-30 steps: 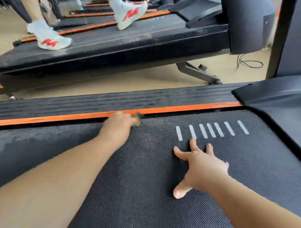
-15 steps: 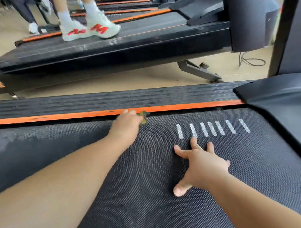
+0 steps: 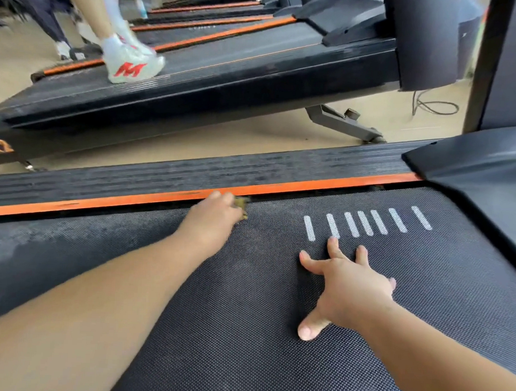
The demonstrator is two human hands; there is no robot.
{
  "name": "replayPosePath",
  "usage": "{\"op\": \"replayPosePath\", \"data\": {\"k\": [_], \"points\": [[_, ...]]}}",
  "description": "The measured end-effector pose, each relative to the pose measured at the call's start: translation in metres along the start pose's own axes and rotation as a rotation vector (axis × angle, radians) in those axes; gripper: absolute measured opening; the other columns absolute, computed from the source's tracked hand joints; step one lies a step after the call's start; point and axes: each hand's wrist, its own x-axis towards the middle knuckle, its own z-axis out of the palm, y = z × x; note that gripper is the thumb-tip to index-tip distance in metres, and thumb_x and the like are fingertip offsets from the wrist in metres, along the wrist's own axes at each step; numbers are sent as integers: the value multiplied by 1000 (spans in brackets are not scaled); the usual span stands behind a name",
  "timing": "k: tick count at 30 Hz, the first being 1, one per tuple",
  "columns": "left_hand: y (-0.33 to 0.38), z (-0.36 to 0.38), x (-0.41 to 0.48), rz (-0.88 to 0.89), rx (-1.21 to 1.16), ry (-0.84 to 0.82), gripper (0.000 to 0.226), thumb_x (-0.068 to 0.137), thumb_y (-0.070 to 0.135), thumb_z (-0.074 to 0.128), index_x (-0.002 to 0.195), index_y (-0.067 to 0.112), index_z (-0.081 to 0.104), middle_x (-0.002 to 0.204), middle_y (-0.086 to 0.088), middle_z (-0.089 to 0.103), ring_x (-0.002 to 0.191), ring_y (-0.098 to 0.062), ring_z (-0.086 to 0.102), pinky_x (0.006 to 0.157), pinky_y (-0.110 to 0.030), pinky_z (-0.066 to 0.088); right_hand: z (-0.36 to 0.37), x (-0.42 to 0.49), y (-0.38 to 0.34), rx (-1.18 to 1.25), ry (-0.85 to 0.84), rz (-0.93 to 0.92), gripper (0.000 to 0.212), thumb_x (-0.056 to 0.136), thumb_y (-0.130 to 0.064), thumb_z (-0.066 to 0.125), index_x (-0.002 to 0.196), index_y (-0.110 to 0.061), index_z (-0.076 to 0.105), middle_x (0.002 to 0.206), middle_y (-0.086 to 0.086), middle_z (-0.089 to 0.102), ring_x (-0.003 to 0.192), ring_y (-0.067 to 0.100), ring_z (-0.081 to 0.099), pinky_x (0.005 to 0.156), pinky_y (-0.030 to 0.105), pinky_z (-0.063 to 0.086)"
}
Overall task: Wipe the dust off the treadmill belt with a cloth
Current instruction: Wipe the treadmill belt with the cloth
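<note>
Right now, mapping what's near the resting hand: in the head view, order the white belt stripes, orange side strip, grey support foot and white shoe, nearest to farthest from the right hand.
1. white belt stripes, just past the fingertips of the right hand
2. orange side strip, along the belt far edge
3. grey support foot, floor beyond
4. white shoe, next treadmill, far left

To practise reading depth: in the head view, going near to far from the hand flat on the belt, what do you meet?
The right hand on the treadmill belt → left hand with the cloth → orange strip → ribbed side rail → floor → neighbouring treadmill → white shoe.
</note>
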Motion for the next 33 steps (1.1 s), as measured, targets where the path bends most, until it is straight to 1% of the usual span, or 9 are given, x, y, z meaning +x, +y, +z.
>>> {"op": "replayPosePath", "data": {"k": [2, 4, 8, 13, 17, 19, 25, 30, 33], "points": [[7, 7, 1, -231, -111, 71, 27, 94, 14, 47, 108, 20, 71, 100, -2, 50, 98, -26, 45, 80, -37, 45, -1, 1, 0, 0, -12, 5, 139, 44, -65, 94, 148, -71, 3, 169, -16, -22, 156, 39, -21, 109, 84, 19], [36, 13, 0, -266, -216, 102, 35, 88, 14, 42, 105, 21, 73, 103, -4, 55, 93, -26, 46, 79, -34, 42, 0, 1, 0, 2, -9, 3, 140, 44, -65, 94, 148, -71, 2, 169, -16, -22, 155, 39, -21, 108, 85, 19], [71, 11, -14, 40, -294, 92, 25, 94, 7, 51, 107, 24, 65, 105, -1, 50, 99, -23, 45, 81, -40, 49, -1, 0, -1, -3, 0, -1, 139, 44, -66, 94, 148, -71, 3, 169, -15, -20, 156, 39, -20, 108, 84, 19], [20, 8, -9, 280, -133, 36, 29, 96, 10, 57, 112, 34, 53, 101, 5, 42, 97, -17, 45, 70, -37, 49, -1, -1, 0, 2, -4, -7, 138, 45, -65, 94, 149, -71, 3, 169, -15, -21, 156, 39, -21, 108, 85, 18], [1, 9, 14, -194, -191, 181, 23, 88, 3, 57, 97, 20, 70, 89, -6, 48, 94, -34, 55, 69, -37, 42, -1, 0, 0, 0, -7, -8, 139, 45, -65, 94, 149, -71, 2, 169, -15, -22, 155, 39, -22, 108, 85, 18], [36, 9, 18, -267, -298, 215, 34, 84, 2, 56, 102, 23, 75, 96, -9, 60, 95, -34, 59, 77, -37, 48, -2, 1, 0, -4, -7, -8, 139, 46, -64, 95, 149, -71, 2, 169, -15, -22, 156, 39, -22, 108, 85, 18], [101, 0, -8, 262, -321, 41, 24, 94, 12, 59, 111, 29, 65, 103, 1, 41, 101, -20, 40, 74, -37, 42, -1, -1, 1, -3, 12, -10, 138, 43, -67, 93, 149, -71, 5, 169, -16, -21, 156, 37, -20, 109, 82, 22], [-12, 17, -17, -29, -180, 106, 30, 92, 3, 57, 104, 28, 69, 95, 5, 41, 98, -22, 44, 75, -38, 44, -1, -1, 0, 0, 4, -9, 138, 44, -67, 94, 148, -72, 3, 169, -17, -20, 156, 37, -19, 109, 83, 21], [5, 19, -24, -228, -259, 218, 36, 82, -4, 58, 94, 25, 76, 90, 2, 48, 88, -28, 49, 69, -34, 41, -1, 0, -1, 0, 2, -1, 139, 42, -66, 94, 147, -72, 4, 169, -16, -20, 156, 37, -20, 108, 83, 21]]}}
